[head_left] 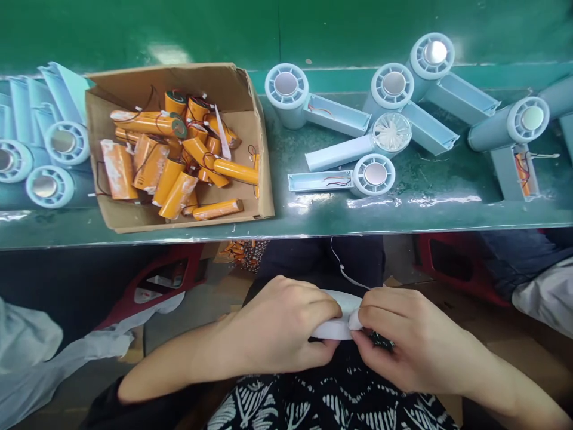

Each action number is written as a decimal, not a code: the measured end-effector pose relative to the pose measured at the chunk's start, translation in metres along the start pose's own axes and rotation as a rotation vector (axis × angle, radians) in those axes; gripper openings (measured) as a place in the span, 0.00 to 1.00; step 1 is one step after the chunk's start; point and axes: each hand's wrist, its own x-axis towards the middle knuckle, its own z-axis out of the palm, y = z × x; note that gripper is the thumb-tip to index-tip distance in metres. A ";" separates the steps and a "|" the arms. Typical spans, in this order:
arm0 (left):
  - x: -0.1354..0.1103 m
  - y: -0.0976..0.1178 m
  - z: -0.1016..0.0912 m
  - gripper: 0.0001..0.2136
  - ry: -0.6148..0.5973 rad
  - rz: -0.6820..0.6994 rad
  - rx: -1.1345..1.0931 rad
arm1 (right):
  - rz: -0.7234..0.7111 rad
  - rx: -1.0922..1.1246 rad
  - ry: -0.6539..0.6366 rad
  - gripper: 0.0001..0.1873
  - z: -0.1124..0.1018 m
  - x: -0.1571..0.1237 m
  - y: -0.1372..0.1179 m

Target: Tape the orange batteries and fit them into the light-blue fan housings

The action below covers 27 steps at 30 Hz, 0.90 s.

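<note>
White roll, 1: left hand and right hand, each grip closed on it; slackening could drop it.

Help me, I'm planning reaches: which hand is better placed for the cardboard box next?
Probably the left hand: it is nearer the cardboard box than the right hand, though both hold the white piece.

I note a black garment printed with white, leaf-like striped motifs. The left sleeve, plain black, ends near the elbow. Dark legwear shows below the near edge of the tabletop. Hands and forearms are bare.
</note>
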 end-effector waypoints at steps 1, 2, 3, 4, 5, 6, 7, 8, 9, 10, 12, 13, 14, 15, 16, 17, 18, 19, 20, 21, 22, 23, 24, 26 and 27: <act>0.001 0.001 0.000 0.02 -0.001 0.004 0.010 | 0.002 -0.012 -0.005 0.13 0.000 0.001 0.000; 0.001 0.001 0.001 0.02 -0.001 0.011 0.021 | 0.003 -0.020 -0.012 0.13 0.000 0.001 0.000; 0.002 0.002 0.001 0.03 -0.003 0.021 0.031 | 0.005 -0.028 -0.023 0.13 0.000 0.002 -0.001; 0.002 0.003 0.001 0.04 -0.006 0.031 0.040 | 0.006 -0.033 -0.033 0.12 0.000 0.002 -0.001; 0.003 0.004 0.002 0.04 -0.006 0.040 0.048 | 0.008 -0.039 -0.045 0.12 -0.001 0.002 -0.002; 0.003 0.004 0.002 0.05 -0.006 0.045 0.057 | 0.011 -0.046 -0.056 0.12 -0.001 0.003 -0.002; 0.004 0.005 0.002 0.05 -0.007 0.048 0.065 | 0.017 -0.057 -0.066 0.12 -0.002 0.003 -0.003; 0.005 0.005 0.002 0.05 -0.005 0.050 0.071 | 0.020 -0.071 -0.071 0.12 -0.003 0.004 -0.004; 0.005 0.006 0.002 0.06 -0.003 0.052 0.076 | 0.022 -0.087 -0.073 0.11 -0.003 0.004 -0.005; 0.005 0.006 0.002 0.06 -0.003 0.054 0.079 | 0.019 -0.105 -0.072 0.11 -0.004 0.005 -0.006; 0.005 0.007 0.002 0.08 -0.008 0.060 0.079 | 0.013 -0.144 -0.068 0.11 -0.003 0.006 -0.007; 0.005 0.007 0.003 0.09 -0.012 0.063 0.078 | 0.010 -0.163 -0.066 0.11 -0.003 0.007 -0.008; 0.006 0.008 0.003 0.09 -0.019 0.065 0.078 | 0.006 -0.179 -0.065 0.11 -0.002 0.007 -0.008; 0.006 0.008 0.004 0.10 -0.028 0.066 0.079 | 0.004 -0.197 -0.067 0.11 -0.001 0.008 -0.008; 0.006 0.009 0.005 0.10 -0.036 0.070 0.081 | -0.005 -0.213 -0.071 0.10 0.001 0.008 -0.008; 0.007 0.009 0.006 0.10 -0.045 0.074 0.086 | -0.018 -0.228 -0.075 0.10 0.002 0.008 -0.008; 0.008 0.009 0.007 0.10 -0.055 0.079 0.089 | -0.031 -0.239 -0.078 0.10 0.003 0.008 -0.007; 0.008 0.009 0.007 0.10 -0.065 0.083 0.090 | -0.039 -0.244 -0.077 0.10 0.003 0.008 -0.007; 0.009 0.009 0.007 0.10 -0.071 0.085 0.089 | -0.042 -0.241 -0.073 0.10 0.004 0.008 -0.005; 0.009 0.008 0.007 0.10 -0.073 0.084 0.084 | -0.035 -0.227 -0.064 0.11 0.004 0.008 -0.004; 0.009 0.007 0.007 0.10 -0.070 0.083 0.077 | -0.019 -0.199 -0.051 0.11 0.005 0.008 -0.002; 0.008 0.007 0.007 0.09 -0.059 0.081 0.068 | 0.006 -0.154 -0.037 0.11 0.006 0.008 0.000; 0.008 0.006 0.007 0.09 -0.044 0.084 0.059 | 0.033 -0.089 -0.023 0.11 0.007 0.007 0.002; 0.006 0.004 0.007 0.08 -0.016 0.095 0.043 | 0.092 0.086 0.011 0.11 0.011 0.005 0.008; 0.005 0.003 0.006 0.08 -0.004 0.102 0.036 | 0.118 0.179 0.034 0.10 0.013 0.004 0.011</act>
